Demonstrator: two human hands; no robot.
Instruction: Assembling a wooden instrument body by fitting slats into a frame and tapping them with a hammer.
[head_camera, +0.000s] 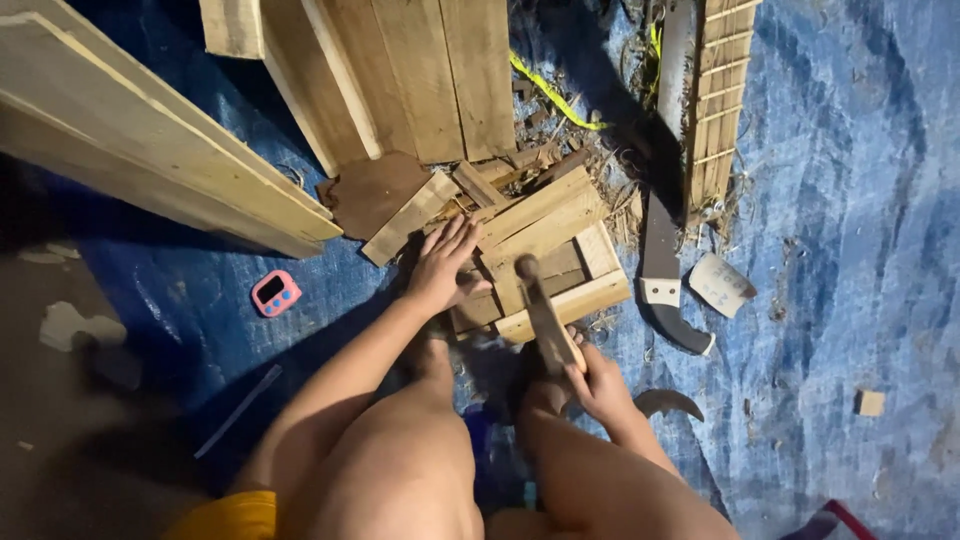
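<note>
Head view, looking down over the person's bare knees onto a blue tarp (850, 180).

Right hand (598, 385): clenched around the lower end of a wooden hammer handle. The hammer (545, 315) points up and away from the body, and its head sits over the near part of a small slat frame.

Left hand (440, 268): flat and released, fingers spread, palm pressed on the left side of the frame and on the loose slats beside it.

Frame (560, 270): a small assembly of pale wooden slats lying on the tarp just beyond the knees, between the two hands.

To the left of the left forearm, a small pink timer (276, 293) lies on the tarp, well apart from the frame.

To the right of the frame, a dark curved blade (665, 280) lies lengthwise, with a pale paper scrap (720, 284) just beside it. A second curved dark piece (668, 400) lies near the right wrist.

Farther off, long boards (150, 140) slant across the upper left, and a panel (420, 70) of joined planks lies above the frame. A yellow strap (555, 95) and wood debris lie between the panel and a slatted strip (720, 100) at upper right.
</note>
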